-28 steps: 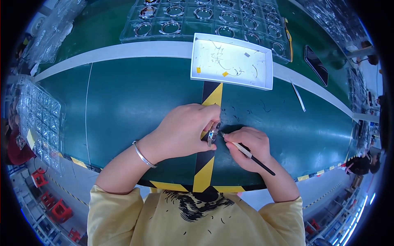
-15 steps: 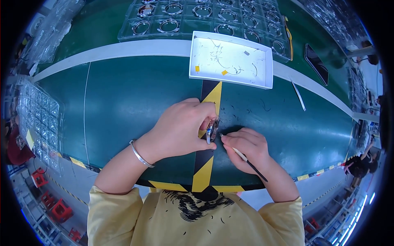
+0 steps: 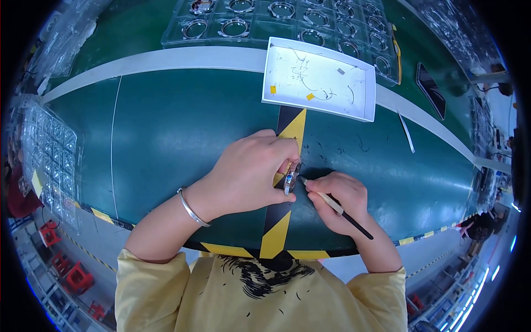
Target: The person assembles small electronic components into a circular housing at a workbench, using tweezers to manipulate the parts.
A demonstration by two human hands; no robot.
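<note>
L hand [image 3: 249, 172] grip closed on watch case [image 3: 289, 180], partly hidden; R hand [image 3: 344, 195] grip closed round pen-like tool [image 3: 348, 217], tip too sm. to ID. Clr tray [image 3: 268, 29] cut off @ top.

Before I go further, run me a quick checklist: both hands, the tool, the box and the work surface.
1. Left hand has hold of the small metal piece: ok, pinched between thumb and fingers.
2. Right hand has hold of the slim tool: ok, gripped like a pen.
3. Tool tip touching the metal piece: cannot tell; it is close beside it, too small to judge.
4. White box open side up: ok, scraps inside.
5. Green work surface free of scraps: not ok, dark slivers lie beyond the right hand.
</note>
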